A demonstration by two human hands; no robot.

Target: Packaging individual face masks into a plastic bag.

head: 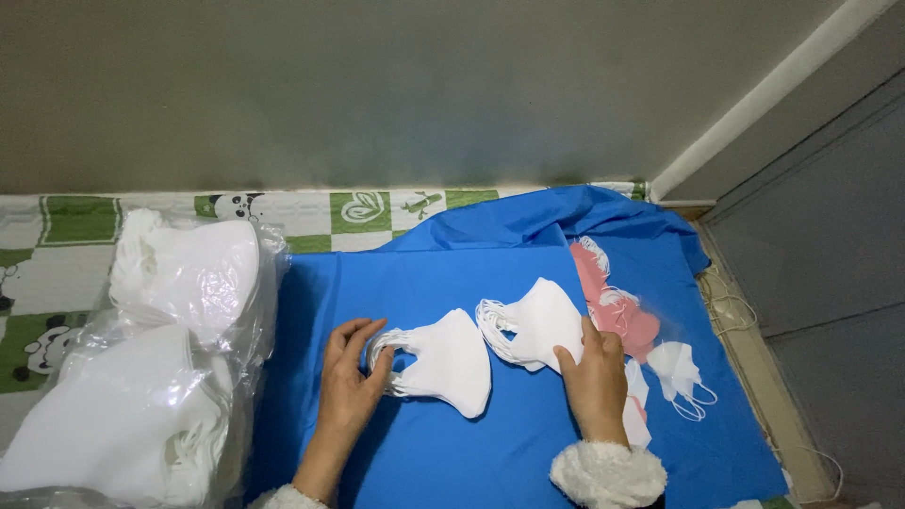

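A blue cloth [452, 443] covers the patterned mat [57, 273] as a work surface. A clear bag of white masks [179, 358] sits at its left edge. The left hand [347, 382] pinches the ear loops of one white mask stack [443, 363] — grip closed on them. The right hand [594, 377] clamps a second stack [537, 325] beside pink masks [617, 306].
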